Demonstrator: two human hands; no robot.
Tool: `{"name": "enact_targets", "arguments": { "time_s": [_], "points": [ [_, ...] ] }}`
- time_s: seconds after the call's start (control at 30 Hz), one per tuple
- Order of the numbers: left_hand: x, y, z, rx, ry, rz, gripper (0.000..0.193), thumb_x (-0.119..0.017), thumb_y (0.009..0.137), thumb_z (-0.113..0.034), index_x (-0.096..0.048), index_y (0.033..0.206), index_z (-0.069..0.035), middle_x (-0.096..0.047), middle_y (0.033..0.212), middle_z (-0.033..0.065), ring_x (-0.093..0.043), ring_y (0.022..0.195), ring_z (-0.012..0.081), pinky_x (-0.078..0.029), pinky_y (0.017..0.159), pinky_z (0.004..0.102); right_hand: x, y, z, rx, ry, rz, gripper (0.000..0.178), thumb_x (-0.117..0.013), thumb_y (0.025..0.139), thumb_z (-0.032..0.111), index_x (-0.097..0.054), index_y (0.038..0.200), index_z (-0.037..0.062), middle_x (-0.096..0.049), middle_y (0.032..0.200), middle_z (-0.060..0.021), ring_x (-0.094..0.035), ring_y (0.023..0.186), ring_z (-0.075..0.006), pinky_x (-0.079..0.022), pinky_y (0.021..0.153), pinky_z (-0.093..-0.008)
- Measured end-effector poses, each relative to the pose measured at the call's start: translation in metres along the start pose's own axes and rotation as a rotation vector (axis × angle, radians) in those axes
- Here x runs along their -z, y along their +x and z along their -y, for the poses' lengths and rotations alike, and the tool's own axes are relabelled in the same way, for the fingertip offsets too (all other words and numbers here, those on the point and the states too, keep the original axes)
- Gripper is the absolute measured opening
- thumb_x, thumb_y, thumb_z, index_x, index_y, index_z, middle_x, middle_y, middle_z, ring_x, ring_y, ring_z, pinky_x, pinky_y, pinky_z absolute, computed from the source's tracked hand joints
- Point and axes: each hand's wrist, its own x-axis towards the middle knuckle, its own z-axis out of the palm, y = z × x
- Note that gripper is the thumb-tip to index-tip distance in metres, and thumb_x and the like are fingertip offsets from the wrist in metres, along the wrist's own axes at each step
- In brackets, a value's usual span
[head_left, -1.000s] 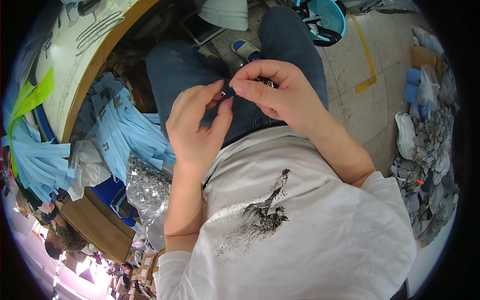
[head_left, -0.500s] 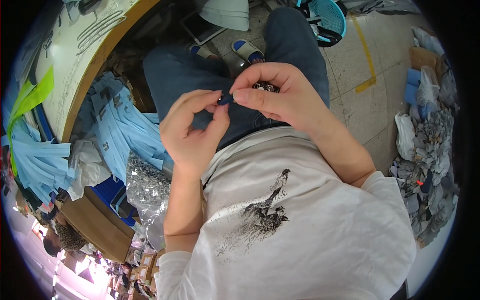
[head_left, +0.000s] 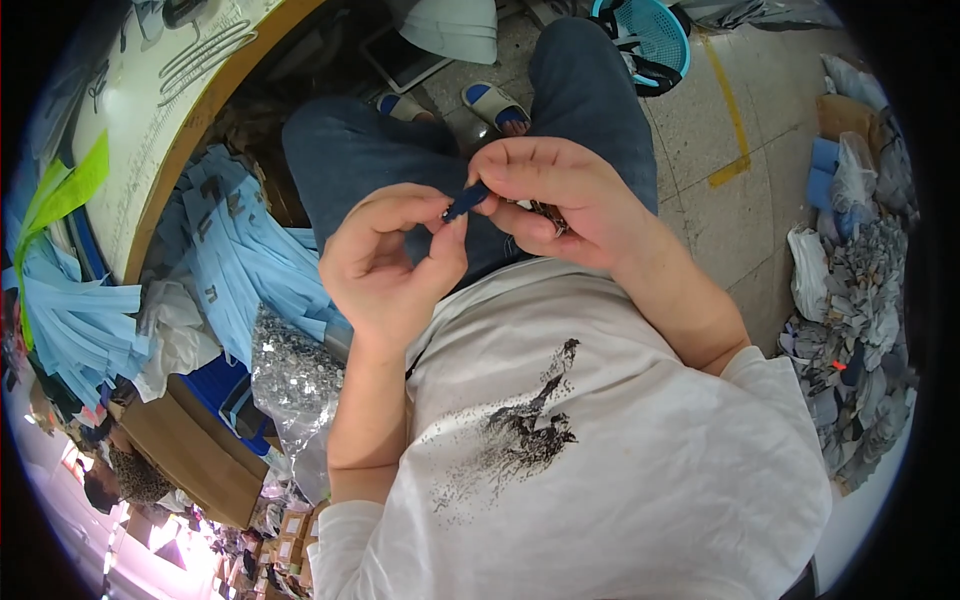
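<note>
Above my lap, a small dark blue strip (head_left: 466, 201), perhaps fabric, stretches between my two hands. My left hand (head_left: 385, 265) pinches its left end, where a tiny shiny bit shows at the fingertips; what that bit is stays too small to tell. The thumb and index finger of my right hand (head_left: 580, 205) grip the strip's other end. Curled under that hand's other fingers are several small shiny metal pieces (head_left: 548, 214), partly hidden by the fingers.
A white table (head_left: 130, 120) with a bent wire rack (head_left: 205, 60) curves along the left. Light blue strips (head_left: 240, 245) hang below it, near a clear bag of shiny pieces (head_left: 295, 375) and a cardboard box (head_left: 190, 450). Grey scraps (head_left: 860, 300) lie piled right; a turquoise basket (head_left: 660, 40) stands ahead.
My right hand has rolled over and shifted slightly down and right. More of the dark blue strip now shows between the fingertips. My left hand has moved slightly right.
</note>
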Motion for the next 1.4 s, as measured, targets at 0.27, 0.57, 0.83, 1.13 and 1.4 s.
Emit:
{"name": "enact_targets", "arguments": {
  "time_s": [0.27,0.57,0.83,1.13,1.4],
  "points": [
    [0.002,-0.002,0.008,-0.021,-0.141,0.065,0.027,-0.068,0.072,0.017,-0.060,0.095,0.006,-0.064,0.098,0.0156,-0.062,0.082,0.0153,-0.051,0.071,0.0245,0.005,0.003,-0.007,-0.012,0.032,0.083,0.021,-0.055,0.098,0.022,-0.057,0.101,0.0010,-0.058,0.083,-0.0035,-0.042,0.049,-0.0024,-0.027,0.037,-0.0165],
    [-0.001,-0.003,0.010,-0.008,-0.112,-0.038,0.027,-0.068,0.072,0.018,-0.059,0.094,0.005,-0.063,0.101,0.0174,-0.062,0.083,0.0160,-0.051,0.072,0.0243,-0.021,0.003,-0.008,0.178,-0.195,-0.228,0.022,-0.051,0.101,0.025,-0.055,0.097,0.0036,-0.053,0.071,0.0013,-0.037,0.046,-0.0014,-0.024,0.036,-0.0181],
    [-0.002,-0.002,0.010,-0.062,-0.083,-0.043,0.026,-0.067,0.072,0.019,-0.059,0.092,0.005,-0.063,0.097,0.0174,-0.063,0.083,0.0175,-0.053,0.072,0.0259,-0.018,-0.001,-0.002,0.252,-0.230,-0.230,0.019,-0.051,0.100,0.022,-0.054,0.098,0.0036,-0.057,0.075,-0.0010,-0.038,0.046,-0.0016,-0.024,0.035,-0.0180],
    [0.008,0.001,0.006,-0.116,0.062,0.058,0.031,-0.066,0.072,0.019,-0.063,0.101,0.007,-0.064,0.097,0.0163,-0.064,0.082,0.0168,-0.052,0.071,0.0248,-0.017,0.001,-0.003,0.426,-0.343,-0.188,0.021,-0.056,0.094,0.009,-0.052,0.112,-0.0008,-0.054,0.074,-0.0013,-0.043,0.049,-0.0028,-0.043,0.050,-0.0190],
    [-0.002,0.010,-0.001,-0.117,-0.266,0.043,0.023,-0.061,0.079,0.017,-0.060,0.096,0.002,-0.060,0.098,0.0162,-0.064,0.082,0.0221,-0.060,0.072,0.0406,-0.025,-0.001,0.006,0.456,-0.192,-0.187,0.024,-0.059,0.092,0.007,-0.051,0.114,0.0006,-0.054,0.072,-0.0009,-0.044,0.048,-0.0033,-0.047,0.054,-0.0203]
  ]
}}
